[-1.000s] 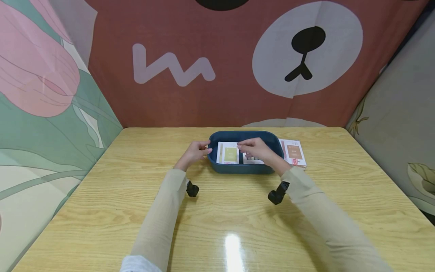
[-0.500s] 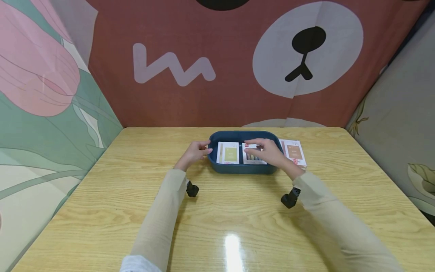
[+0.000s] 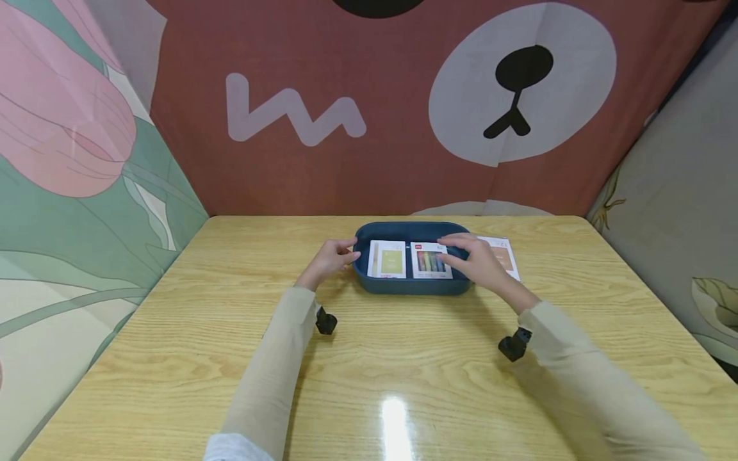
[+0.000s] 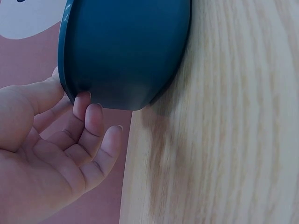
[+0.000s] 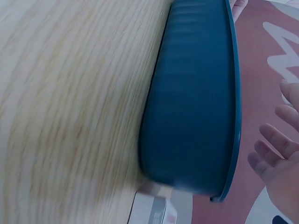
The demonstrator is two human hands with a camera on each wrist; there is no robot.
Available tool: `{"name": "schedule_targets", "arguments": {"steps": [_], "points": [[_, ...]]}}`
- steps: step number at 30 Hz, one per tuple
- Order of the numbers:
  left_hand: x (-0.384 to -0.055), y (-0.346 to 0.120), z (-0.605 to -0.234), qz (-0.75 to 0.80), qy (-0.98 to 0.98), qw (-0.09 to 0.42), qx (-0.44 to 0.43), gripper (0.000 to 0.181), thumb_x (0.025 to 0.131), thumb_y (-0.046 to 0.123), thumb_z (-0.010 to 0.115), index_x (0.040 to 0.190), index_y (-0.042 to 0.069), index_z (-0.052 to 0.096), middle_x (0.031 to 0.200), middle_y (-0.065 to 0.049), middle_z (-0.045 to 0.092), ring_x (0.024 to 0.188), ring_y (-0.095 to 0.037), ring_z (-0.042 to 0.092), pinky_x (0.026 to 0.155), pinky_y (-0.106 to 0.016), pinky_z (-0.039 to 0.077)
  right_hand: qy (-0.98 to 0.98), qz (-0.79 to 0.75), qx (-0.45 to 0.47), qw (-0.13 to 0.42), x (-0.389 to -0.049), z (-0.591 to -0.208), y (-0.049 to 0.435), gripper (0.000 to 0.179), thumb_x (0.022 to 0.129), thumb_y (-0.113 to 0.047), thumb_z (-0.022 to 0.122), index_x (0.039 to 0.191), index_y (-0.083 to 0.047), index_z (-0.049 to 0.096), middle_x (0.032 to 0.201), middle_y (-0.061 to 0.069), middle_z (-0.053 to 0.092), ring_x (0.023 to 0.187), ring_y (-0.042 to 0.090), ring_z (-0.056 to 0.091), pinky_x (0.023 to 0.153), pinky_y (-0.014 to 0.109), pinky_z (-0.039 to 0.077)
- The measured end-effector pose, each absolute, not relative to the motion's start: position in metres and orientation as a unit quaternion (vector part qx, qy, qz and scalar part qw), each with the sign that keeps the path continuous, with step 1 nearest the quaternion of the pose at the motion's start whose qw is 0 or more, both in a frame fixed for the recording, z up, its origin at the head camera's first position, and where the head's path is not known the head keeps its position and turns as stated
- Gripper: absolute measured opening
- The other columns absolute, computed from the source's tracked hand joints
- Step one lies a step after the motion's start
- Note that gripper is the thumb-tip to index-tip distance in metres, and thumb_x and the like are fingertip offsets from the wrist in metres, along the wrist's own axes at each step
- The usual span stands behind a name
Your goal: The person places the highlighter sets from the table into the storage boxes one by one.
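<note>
A dark blue plastic bin (image 3: 410, 287) stands at the back of the table. My left hand (image 3: 331, 257) grips its left rim; in the left wrist view the fingertips (image 4: 94, 112) lie at the bin's outer wall (image 4: 126, 51). Inside lie two flat white boxes side by side: one with a yellow-green label (image 3: 392, 261), the other with a picture of coloured sticks (image 3: 427, 262). Over the bin's right end hovers my right hand (image 3: 482, 262), fingers loosely extended and holding nothing. The right wrist view shows this hand (image 5: 280, 154) apart from the bin.
Right beside the bin lies another white box with an orange-brown label (image 3: 503, 256), partly behind my right hand. The wooden table (image 3: 369, 358) meets a fabric backdrop with a bear print (image 3: 323, 179) at its far edge.
My right hand has moved right from the middle of the bin to its right end, uncovering the box with the coloured sticks. The left hand has stayed at the rim.
</note>
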State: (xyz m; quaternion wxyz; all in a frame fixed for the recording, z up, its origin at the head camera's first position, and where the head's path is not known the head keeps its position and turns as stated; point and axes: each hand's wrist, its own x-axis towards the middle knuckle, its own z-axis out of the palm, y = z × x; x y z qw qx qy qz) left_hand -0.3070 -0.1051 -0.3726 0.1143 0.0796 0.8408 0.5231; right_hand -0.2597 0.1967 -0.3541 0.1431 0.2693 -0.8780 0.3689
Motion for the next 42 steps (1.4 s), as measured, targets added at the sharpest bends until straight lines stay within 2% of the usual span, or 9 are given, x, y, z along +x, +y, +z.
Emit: {"name": "schedule_targets", "arguments": {"steps": [4, 7, 11, 17, 23, 29, 32, 38, 42], "points": [[-0.306, -0.105, -0.373, 0.523, 0.841, 0.111, 0.083, 0.046, 0.089, 0.015, 0.056, 0.133, 0.007, 0.044, 0.104, -0.016, 0.055, 0.088, -0.02, 0.053, 0.08, -0.041, 0.045, -0.877, 0.367, 0.264, 0.161, -0.257, -0.356, 0.207, 0.033, 0.083, -0.013, 0.065, 0.112, 0.0, 0.061, 0.114, 0.017, 0.056, 0.109, 0.031, 0.048, 0.088, 0.05, 0.037], [-0.306, -0.105, -0.374, 0.523, 0.841, 0.111, 0.08, 0.045, 0.089, 0.015, 0.056, 0.132, 0.008, 0.044, 0.102, -0.016, 0.055, 0.088, -0.022, 0.053, 0.08, -0.041, 0.045, -0.877, 0.36, 0.264, 0.178, -0.255, -0.357, 0.213, 0.029, 0.084, -0.01, 0.062, 0.111, 0.002, 0.062, 0.113, 0.018, 0.057, 0.108, 0.032, 0.048, 0.072, 0.044, 0.045], [-0.306, -0.105, -0.373, 0.524, 0.841, 0.111, 0.079, 0.045, 0.089, 0.016, 0.056, 0.132, 0.008, 0.044, 0.101, -0.015, 0.055, 0.087, -0.021, 0.053, 0.08, -0.041, 0.045, -0.872, 0.361, 0.264, 0.199, -0.255, -0.361, 0.221, 0.026, 0.083, -0.003, 0.062, 0.108, 0.005, 0.062, 0.109, 0.021, 0.058, 0.098, 0.033, 0.053, 0.056, 0.037, 0.041], [-0.302, -0.103, -0.369, 0.524, 0.841, 0.113, 0.08, 0.045, 0.089, 0.015, 0.056, 0.133, 0.007, 0.043, 0.105, -0.018, 0.055, 0.087, -0.02, 0.053, 0.081, -0.042, 0.045, -0.875, 0.369, 0.237, 0.204, -0.255, -0.367, 0.235, 0.025, 0.084, -0.005, 0.061, 0.107, 0.006, 0.062, 0.111, 0.023, 0.056, 0.103, 0.035, 0.05, 0.065, 0.037, 0.042], [-0.306, -0.104, -0.374, 0.524, 0.841, 0.11, 0.081, 0.045, 0.089, 0.015, 0.056, 0.132, 0.008, 0.044, 0.104, -0.016, 0.056, 0.087, -0.02, 0.054, 0.08, -0.041, 0.045, -0.877, 0.382, 0.204, 0.208, -0.254, -0.37, 0.248, 0.025, 0.085, -0.006, 0.06, 0.105, 0.009, 0.062, 0.109, 0.022, 0.057, 0.089, 0.03, 0.056, 0.06, 0.01, 0.04], [-0.306, -0.104, -0.374, 0.524, 0.841, 0.109, 0.078, 0.045, 0.089, 0.016, 0.057, 0.132, 0.008, 0.045, 0.102, -0.015, 0.056, 0.085, -0.02, 0.053, 0.078, -0.041, 0.046, -0.879, 0.378, 0.191, 0.22, -0.256, -0.375, 0.26, 0.021, 0.083, -0.002, 0.06, 0.101, 0.009, 0.064, 0.103, 0.02, 0.06, 0.086, 0.025, 0.055, 0.065, 0.006, 0.037], [-0.306, -0.105, -0.373, 0.525, 0.841, 0.107, 0.082, 0.045, 0.089, 0.015, 0.056, 0.132, 0.007, 0.045, 0.102, -0.016, 0.056, 0.083, -0.018, 0.052, 0.078, -0.041, 0.046, -0.881, 0.364, 0.194, 0.234, -0.256, -0.378, 0.265, 0.019, 0.082, 0.001, 0.059, 0.099, 0.01, 0.064, 0.1, 0.021, 0.061, 0.085, 0.027, 0.055, 0.066, 0.011, 0.038], [-0.306, -0.105, -0.373, 0.524, 0.841, 0.11, 0.081, 0.045, 0.089, 0.014, 0.056, 0.132, 0.007, 0.045, 0.103, -0.016, 0.056, 0.083, -0.018, 0.052, 0.08, -0.042, 0.045, -0.89, 0.353, 0.179, 0.225, -0.258, -0.382, 0.273, 0.019, 0.082, 0.002, 0.06, 0.098, 0.012, 0.063, 0.099, 0.024, 0.06, 0.092, 0.035, 0.054, 0.074, 0.047, 0.045], [-0.306, -0.105, -0.373, 0.523, 0.841, 0.11, 0.079, 0.044, 0.089, 0.014, 0.056, 0.132, 0.008, 0.045, 0.1, -0.015, 0.056, 0.085, -0.021, 0.052, 0.079, -0.042, 0.045, -0.904, 0.333, 0.164, 0.214, -0.258, -0.384, 0.277, 0.023, 0.081, -0.001, 0.062, 0.1, 0.012, 0.062, 0.099, 0.026, 0.058, 0.088, 0.037, 0.054, 0.072, 0.052, 0.044]]}}
